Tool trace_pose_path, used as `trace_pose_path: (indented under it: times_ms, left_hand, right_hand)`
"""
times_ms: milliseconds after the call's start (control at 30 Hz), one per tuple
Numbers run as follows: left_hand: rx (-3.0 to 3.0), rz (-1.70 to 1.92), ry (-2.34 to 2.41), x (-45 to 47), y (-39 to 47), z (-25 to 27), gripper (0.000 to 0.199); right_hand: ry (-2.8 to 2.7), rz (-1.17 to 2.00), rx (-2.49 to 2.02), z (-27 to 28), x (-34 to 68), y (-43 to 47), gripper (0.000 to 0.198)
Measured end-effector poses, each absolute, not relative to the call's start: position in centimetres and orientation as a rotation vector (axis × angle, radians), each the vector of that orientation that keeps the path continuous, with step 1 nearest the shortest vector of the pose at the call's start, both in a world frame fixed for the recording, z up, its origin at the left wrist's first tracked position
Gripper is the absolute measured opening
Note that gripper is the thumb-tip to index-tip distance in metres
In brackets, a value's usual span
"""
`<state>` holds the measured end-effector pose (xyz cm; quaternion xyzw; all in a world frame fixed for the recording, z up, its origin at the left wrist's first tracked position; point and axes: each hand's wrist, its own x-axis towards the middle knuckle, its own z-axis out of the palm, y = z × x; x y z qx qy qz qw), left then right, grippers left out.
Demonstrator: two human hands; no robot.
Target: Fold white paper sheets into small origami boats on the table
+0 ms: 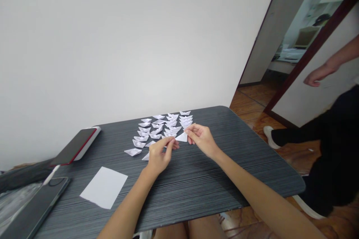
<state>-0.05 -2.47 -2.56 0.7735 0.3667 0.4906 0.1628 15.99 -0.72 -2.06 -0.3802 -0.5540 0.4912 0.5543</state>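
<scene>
A small folded piece of white paper [182, 137] is held above the dark table between both hands. My left hand [162, 153] pinches its left corner with thumb and fingers. On the other side, my right hand [202, 139] grips the paper's right edge, fingers closed. Just behind the hands stand rows of small white paper boats [143, 133], several of them nested closely together. Part of the nearest boats is hidden by my left hand. A flat white sheet of paper [104, 187] lies to the left of my left forearm.
The dark wood-grain table [213, 190] meets a white wall [157, 44]. At its left lie a red-edged tablet [75, 145] on a white object and a phone [36, 209] with a white cable. On the right, a person [333, 134] stands near a doorway.
</scene>
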Motion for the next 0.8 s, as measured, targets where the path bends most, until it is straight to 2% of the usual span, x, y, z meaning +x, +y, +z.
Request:
trace_pose_path:
  times_ms: [233, 500, 633, 800]
  left_hand:
    - [2.582, 1.516, 0.98, -0.6, -2.0, -3.1, 0.014]
    - [2.499, 1.576, 1.137, 0.1, -2.8, -2.9, 0.013]
    - [2.194, 1.557, 1.198, 0.7, -3.0, -2.8, 0.017]
    - [1.611, 1.506, 0.988, 1.0, -2.7, -2.4, 0.016]
  right_hand:
    - [-1.301, 1.19, -0.888, -2.3, 15.9, -0.8, 0.018]
    - [-1.278, 1.197, -0.876, -2.0, 15.5, -1.4, 0.019]
    - [-1.274, 1.144, -0.861, -1.7, 15.2, -1.8, 0.019]
    - [-1.273, 1.067, -0.881, -1.7, 15.2, -1.8, 0.018]
